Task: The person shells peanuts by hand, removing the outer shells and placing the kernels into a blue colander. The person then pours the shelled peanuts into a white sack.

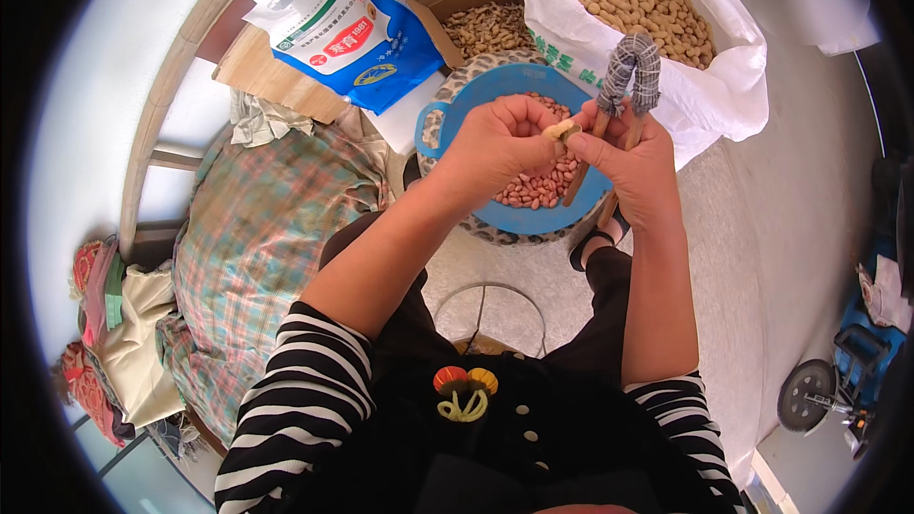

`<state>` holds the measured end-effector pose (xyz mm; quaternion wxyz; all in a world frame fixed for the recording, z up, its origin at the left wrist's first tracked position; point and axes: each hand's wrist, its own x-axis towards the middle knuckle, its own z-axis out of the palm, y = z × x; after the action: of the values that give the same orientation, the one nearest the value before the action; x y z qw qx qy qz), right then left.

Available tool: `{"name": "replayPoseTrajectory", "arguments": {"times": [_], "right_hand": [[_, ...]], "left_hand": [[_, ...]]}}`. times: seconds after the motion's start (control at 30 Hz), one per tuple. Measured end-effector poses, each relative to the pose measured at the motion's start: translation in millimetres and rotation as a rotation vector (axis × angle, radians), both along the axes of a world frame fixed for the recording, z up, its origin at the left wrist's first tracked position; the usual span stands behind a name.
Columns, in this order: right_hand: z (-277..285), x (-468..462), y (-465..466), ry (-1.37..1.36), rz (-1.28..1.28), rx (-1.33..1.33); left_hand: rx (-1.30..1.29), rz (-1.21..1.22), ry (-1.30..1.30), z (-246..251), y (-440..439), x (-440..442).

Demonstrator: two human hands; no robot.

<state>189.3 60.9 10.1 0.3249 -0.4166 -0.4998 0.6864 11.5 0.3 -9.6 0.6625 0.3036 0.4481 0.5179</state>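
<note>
Over a blue plastic basin (514,220) that holds shelled pink peanut kernels (537,191), my two hands meet at a cracked peanut shell (562,130). The fingertips of my left hand (505,134) pinch its left side. My right hand (638,160) touches the shell with thumb and fingertip. That same hand also holds a pair of wooden tongs (630,78), whose bent top is wrapped in grey cloth or cord. The tongs' two legs point down over the basin's right side. Whether a kernel is still inside the shell is hidden.
A white woven sack (742,96) of unshelled peanuts (639,11) stands at the back right. Behind the basin, a cardboard box (439,32) holds empty shells (489,25). A blue and white rice bag (357,28) leans left of it. Plaid cloth (264,228) covers something at my left.
</note>
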Motion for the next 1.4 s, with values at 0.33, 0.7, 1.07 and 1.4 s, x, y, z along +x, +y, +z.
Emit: {"name": "replayPoseTrajectory", "arguments": {"times": [0.33,0.7,1.07,1.4], "right_hand": [[-5,9,11,0.24,-0.16,-0.021],[-1,18,-5,0.591,-0.208,-0.077],[11,54,20,0.57,-0.418,0.118],[10,60,28,0.574,-0.389,0.078]], "left_hand": [[0.206,0.352,0.984,-14,61,-48],[0.184,-0.202,0.681,3,11,73],[0.476,-0.036,1.258,45,161,29],[0.318,-0.334,1.973,-10,265,42]]}}
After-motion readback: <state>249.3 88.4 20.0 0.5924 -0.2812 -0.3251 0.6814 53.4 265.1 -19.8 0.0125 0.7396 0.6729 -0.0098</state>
